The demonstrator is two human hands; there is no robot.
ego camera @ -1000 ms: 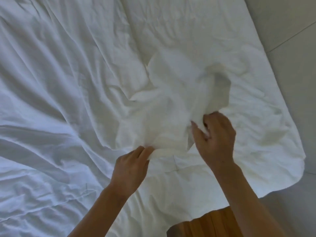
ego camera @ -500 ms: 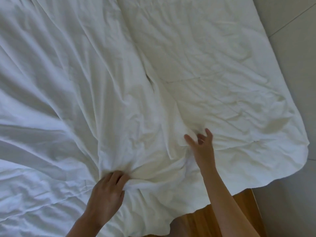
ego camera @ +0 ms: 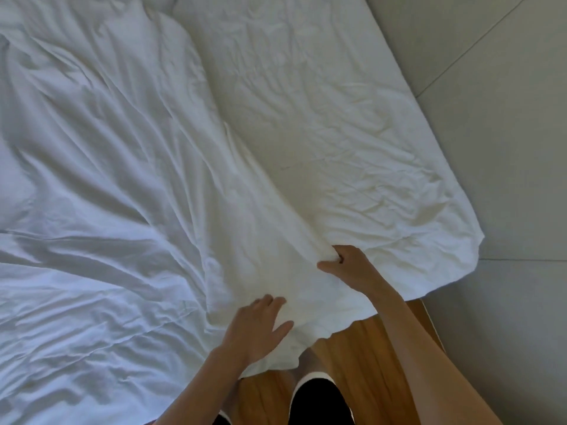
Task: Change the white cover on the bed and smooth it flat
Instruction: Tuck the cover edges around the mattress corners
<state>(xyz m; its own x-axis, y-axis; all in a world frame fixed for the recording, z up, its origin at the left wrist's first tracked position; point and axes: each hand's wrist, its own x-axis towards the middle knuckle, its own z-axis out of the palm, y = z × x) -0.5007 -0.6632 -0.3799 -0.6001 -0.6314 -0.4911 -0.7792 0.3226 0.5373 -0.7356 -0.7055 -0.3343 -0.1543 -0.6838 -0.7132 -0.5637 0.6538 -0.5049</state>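
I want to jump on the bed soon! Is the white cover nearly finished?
Not yet. The white cover is spread over the left part of the bed. The right hand pinches its edge while the left hand lies flat on it. The cream sheet is uncovered, and deep wrinkles need smoothing.

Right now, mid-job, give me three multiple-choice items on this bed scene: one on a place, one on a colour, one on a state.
1. Where is the right hand?
A. on the floor
B. on the white cover near the bed's near edge
C. at the far pillow end

2. What colour is the bed frame below the cover?
A. orange-brown wood
B. black
C. white

3. How does the left hand lie?
A. fist round a fold
B. lifted clear
C. flat, fingers straight on the cover

Answers:
1 B, its grip bunches a fold there.
2 A, wood shows under the cover's hanging edge.
3 C, the palm rests spread on the cloth.
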